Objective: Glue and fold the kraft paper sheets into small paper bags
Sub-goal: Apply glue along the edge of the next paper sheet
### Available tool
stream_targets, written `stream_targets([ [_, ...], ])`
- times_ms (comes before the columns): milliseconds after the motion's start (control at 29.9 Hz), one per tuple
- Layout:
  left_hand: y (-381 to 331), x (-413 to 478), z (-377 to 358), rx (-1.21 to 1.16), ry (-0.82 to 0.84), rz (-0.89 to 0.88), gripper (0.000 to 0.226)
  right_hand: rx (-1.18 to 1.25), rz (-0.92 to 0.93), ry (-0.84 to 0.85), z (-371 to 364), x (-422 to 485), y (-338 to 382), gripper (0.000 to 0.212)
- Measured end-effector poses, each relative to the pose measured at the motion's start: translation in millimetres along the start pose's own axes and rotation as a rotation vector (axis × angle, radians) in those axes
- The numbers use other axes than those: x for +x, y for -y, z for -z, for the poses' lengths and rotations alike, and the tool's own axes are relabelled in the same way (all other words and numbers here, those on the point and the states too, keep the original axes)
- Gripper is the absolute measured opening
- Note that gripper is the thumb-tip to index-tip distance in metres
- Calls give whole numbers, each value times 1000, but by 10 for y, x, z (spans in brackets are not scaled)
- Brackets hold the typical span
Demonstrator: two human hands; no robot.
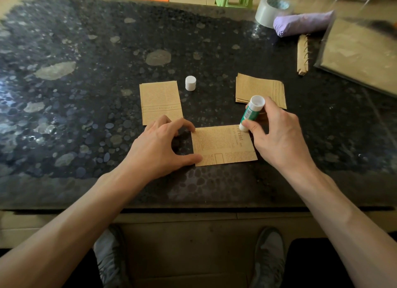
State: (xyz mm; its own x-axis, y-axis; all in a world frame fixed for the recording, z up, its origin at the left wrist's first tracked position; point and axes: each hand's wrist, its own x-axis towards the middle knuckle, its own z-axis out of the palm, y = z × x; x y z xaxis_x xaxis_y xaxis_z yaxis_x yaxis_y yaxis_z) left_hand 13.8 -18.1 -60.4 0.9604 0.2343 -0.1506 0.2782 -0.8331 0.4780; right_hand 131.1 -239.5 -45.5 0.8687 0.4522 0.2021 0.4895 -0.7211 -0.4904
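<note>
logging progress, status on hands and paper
Left hand pins sheet at left edge. Right hand grips glue stick, lower end on sheet. Cap off, nothing blocking.

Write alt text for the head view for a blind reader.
The right hand holds a tilted green glue stick at the far edge of a printed kraft sheet that the left hand steadies on a dark pebbled table. Beyond lie a white cap, another kraft piece and a stack of sheets.
</note>
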Motion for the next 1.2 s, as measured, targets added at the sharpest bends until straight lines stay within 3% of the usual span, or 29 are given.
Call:
stream_targets([
  [234,2,-4,-3,2,-4,-4,67,20,-16,-52,3,-12,-30,34],
  [401,-6,-4,4,1,-2,1,67,256,-13,-204,92,34,-46,30],
  [568,-9,-9,3,0,-5,4,67,499,25,-21,-50,49,120,27],
  [869,-6,-11,-28,6,-26,7,67,327,132,198,-273,31,350,28],
  [1203,-3,-12,-25,13,-32,2,67,256,135,131,-317,51,413,37],
])
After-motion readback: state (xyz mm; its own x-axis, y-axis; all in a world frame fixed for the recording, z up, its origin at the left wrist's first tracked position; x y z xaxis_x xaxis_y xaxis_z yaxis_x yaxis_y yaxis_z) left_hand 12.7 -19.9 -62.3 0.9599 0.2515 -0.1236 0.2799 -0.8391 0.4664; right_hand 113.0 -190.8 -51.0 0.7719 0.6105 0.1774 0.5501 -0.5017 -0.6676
